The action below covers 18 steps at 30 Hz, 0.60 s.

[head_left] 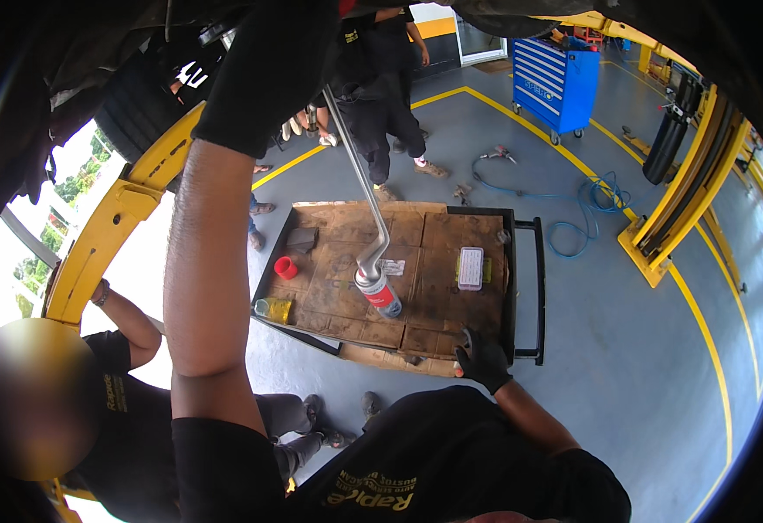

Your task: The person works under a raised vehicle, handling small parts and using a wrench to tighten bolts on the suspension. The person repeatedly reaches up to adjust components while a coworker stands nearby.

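My left hand [264, 83], in a black glove, is raised high against the dark underside of a vehicle; its fingers are lost in the dark. Beside its glove runs a long silvery rod [355, 157], bent near its lower end, which meets the top of a red and white spray can [379, 295] in the picture. Whether my left hand holds the rod, I cannot tell. Low on the right, my right hand [483, 362], also black-gloved, rests at the near edge of a cart [438, 305] topped with stained cardboard. Its fingers are apart.
On the cart are a red cap [285, 268], a yellow clear cup [274, 309], a dark cloth [301, 238] and a white case [470, 268]. Yellow lift parts [102, 244] flank me. Other people [381, 113] stand beyond and at left. A blue hose [586, 213] and tool cabinet [551, 83] are right.
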Each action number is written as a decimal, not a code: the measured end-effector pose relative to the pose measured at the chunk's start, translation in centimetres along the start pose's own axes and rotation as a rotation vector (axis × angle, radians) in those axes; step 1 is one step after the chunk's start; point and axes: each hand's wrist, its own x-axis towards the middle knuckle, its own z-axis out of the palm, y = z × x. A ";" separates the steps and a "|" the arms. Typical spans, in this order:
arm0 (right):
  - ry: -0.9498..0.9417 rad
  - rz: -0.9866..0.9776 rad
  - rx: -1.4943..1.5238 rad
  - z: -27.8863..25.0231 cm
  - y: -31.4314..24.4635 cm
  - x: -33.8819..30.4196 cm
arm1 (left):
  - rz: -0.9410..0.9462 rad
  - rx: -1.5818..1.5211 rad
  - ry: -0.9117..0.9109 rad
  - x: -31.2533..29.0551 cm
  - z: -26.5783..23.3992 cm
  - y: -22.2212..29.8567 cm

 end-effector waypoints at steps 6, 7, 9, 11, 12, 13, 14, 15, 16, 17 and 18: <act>-0.033 0.064 0.030 0.3 0.3 0.0 | -0.664 -0.407 -0.367 1.9 -3.0 3.5; 0.021 0.005 -0.017 0.2 0.3 0.1 | -0.575 -0.293 -0.392 0.9 -3.1 3.1; 0.151 -0.093 -0.103 0.3 0.2 0.1 | -0.382 -0.086 -0.421 -0.6 -2.4 2.4; 0.062 -0.016 -0.010 -0.1 -0.1 0.2 | -0.626 -0.624 -0.345 -1.8 -2.5 1.8; 0.017 0.022 0.037 -0.2 -0.2 0.2 | -0.743 -0.893 -0.298 -2.3 -2.3 1.5; 0.018 0.024 0.031 -0.3 -0.3 0.3 | -0.526 -0.763 -0.296 -1.9 -2.6 1.1; 0.019 0.025 0.025 -0.4 -0.3 0.3 | -0.399 -0.606 -0.286 -1.4 -2.6 0.9; 0.020 0.025 0.020 -0.4 -0.4 0.3 | -0.274 -0.448 -0.274 -0.9 -2.6 0.7; 0.043 -0.002 -0.003 -0.4 -0.3 0.3 | -0.148 -0.288 -0.260 -0.2 -2.7 0.5; 0.066 -0.024 -0.024 -0.3 -0.3 0.1 | -0.386 -0.503 -0.421 1.0 -3.2 0.2; 0.088 -0.047 -0.045 -0.3 -0.2 0.1 | -0.627 -0.717 -0.582 2.2 -3.9 0.0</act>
